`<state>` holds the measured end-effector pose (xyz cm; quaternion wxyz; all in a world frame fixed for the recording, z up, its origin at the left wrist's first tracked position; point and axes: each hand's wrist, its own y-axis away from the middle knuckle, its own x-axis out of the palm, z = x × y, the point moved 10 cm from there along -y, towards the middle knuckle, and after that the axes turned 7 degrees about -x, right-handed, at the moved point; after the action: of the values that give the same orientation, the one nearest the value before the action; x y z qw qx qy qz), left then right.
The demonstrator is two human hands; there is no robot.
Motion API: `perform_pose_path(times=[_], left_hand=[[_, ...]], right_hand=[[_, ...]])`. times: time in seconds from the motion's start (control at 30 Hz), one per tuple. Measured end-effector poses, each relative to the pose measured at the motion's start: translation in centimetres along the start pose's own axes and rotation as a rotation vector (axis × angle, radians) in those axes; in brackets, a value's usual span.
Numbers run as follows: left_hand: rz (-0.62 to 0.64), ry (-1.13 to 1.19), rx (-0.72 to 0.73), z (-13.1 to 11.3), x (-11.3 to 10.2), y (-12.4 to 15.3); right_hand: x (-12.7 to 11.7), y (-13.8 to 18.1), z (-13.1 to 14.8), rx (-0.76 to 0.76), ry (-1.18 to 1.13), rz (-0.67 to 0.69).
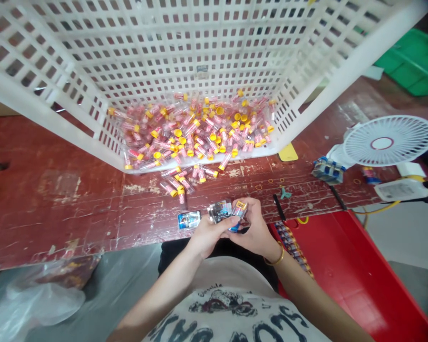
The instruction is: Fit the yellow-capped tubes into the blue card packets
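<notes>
My left hand [207, 232] is closed around a small stack of printed cards or packets [219, 211], dark with pale lettering. Its thumb reaches across toward a small, shiny yellow-and-blue packet [239, 209]. My right hand [257, 230] grips that packet from the right, fingers curled behind it, and wears a gold bangle on the wrist. Both hands meet just above the table's front edge. On the tabletop, left of my left hand, lies a blue-and-white packet [189, 220]. Past the hands, several clear tubes with yellow caps [180, 183] and pink contents are scattered.
A white plastic basket [199, 47], tipped toward me, holds a heap of the same tubes. To the right are a white fan [388, 140], a bundle of blue packets [328, 170], a yellow card [288, 152] and a red tray [353, 266]. A green crate [413, 61] stands behind.
</notes>
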<state>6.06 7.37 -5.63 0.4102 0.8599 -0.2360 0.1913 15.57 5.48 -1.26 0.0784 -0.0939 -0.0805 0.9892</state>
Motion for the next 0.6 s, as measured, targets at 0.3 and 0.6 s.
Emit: perform_pose_path(times=[0.3,0.6], left_hand=[[0.047,-0.24,-0.039,1.1,2.1,-0.3],[0.044,-0.295,-0.152,2.9,3.0,-1.5]], right_hand=[[-10.1,3.6,-3.6,0.207,-0.178,-0.368],[-30.7,33.2,-9.6,0.817,0.715,-0.938]])
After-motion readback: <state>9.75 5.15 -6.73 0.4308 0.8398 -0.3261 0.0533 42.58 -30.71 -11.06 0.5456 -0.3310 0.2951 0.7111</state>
